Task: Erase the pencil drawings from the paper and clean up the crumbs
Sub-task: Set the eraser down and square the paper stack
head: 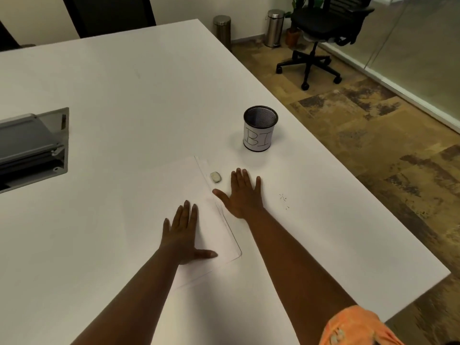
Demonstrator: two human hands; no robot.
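Observation:
A white sheet of paper lies on the white table, with no pencil marks that I can make out. My left hand rests flat on the sheet's near part, fingers spread, holding nothing. My right hand lies flat on the table just right of the paper's right edge, also holding nothing. A small grey-white eraser sits at the paper's far right edge, just left of my right fingertips. A little scatter of dark crumbs lies on the table to the right of my right hand.
A black mesh cup with a white label stands beyond my right hand. An open cable hatch is set into the table at the left. The table's right edge runs diagonally; past it are an office chair and two metal bins.

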